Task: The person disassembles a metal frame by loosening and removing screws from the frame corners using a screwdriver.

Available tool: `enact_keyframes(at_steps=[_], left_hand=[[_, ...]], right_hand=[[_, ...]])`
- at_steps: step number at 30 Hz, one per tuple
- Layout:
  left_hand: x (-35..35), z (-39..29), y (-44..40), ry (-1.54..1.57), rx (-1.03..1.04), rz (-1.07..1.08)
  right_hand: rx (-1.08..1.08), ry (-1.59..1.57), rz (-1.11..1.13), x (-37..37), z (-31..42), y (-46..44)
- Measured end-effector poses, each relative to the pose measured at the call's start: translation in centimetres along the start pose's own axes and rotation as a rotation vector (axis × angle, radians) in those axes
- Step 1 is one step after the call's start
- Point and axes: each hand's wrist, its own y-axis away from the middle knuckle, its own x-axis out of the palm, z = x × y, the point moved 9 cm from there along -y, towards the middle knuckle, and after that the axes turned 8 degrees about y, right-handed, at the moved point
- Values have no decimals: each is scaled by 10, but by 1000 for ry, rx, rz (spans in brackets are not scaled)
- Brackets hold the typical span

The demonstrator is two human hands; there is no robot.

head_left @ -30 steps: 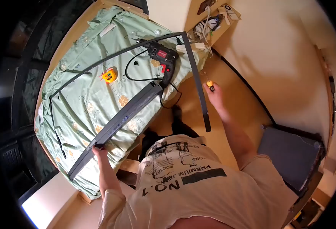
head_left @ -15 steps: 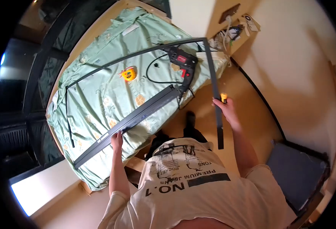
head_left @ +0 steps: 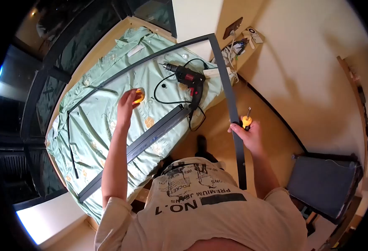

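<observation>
the pale t-shirt [head_left: 211,213] reads "no.1", "premium" and "pockets"; the drill's [head_left: 197,91] red label [head_left: 189,77] is unreadable.

From where I stand, the drill [head_left: 191,79] lies on the cloth [head_left: 92,122], right of the left hand [head_left: 126,104] and the tape measure [head_left: 139,96] in it. The rails [head_left: 156,134] lie along the cloth's near side. The right hand [head_left: 253,136], holding the screwdriver [head_left: 246,121], touches the right side of the frame [head_left: 229,94]. The padded seat [head_left: 319,180] stands further right.

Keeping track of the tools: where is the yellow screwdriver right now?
In the head view, the yellow screwdriver is right of centre, held in the right hand, just beside the dark frame.
</observation>
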Motion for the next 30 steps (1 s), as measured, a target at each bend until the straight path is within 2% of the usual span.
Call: enact_keyframes(at_steps=[3, 4, 6, 7, 9, 13, 15, 16, 17, 20, 25, 26, 29, 30], left_hand=[[15, -3, -37, 327, -140, -8], [22, -6, -50, 330, -131, -12], [43, 3, -64, 521, -281, -4], [52, 3, -64, 520, -271, -11], [114, -9, -51, 394, -221, 244], [240, -20, 12, 353, -337, 514], [277, -48, 44, 382, -313, 517], [291, -80, 63, 469, -282, 507], [299, -87, 69, 465, -282, 508], [297, -103, 70, 499, -169, 259], [284, -131, 58, 381, 56, 145], [281, -140, 63, 305, 85, 160], [266, -160, 96, 344, 161, 116], [259, -167, 111, 350, 174, 117]], right_hand=[[-14, -38, 22, 1, 21, 5], [-19, -77, 25, 2, 23, 4], [-36, -61, 40, 2, 29, -2], [-42, -47, 48, 1, 31, -6], [-42, -72, 48, 1, 34, -16], [-41, 13, 82, -1, 41, -35], [-135, -26, 81, 0, 52, -39], [-172, 74, 63, -1, 66, -39], [-173, 71, 61, -1, 71, -41], [-388, 156, 2, -1, 114, -35], [-492, 109, 11, 9, 143, -41], [-547, 107, 6, 14, 152, -37], [-618, 174, 42, 18, 173, -4], [-565, 28, 74, 20, 166, 1]])
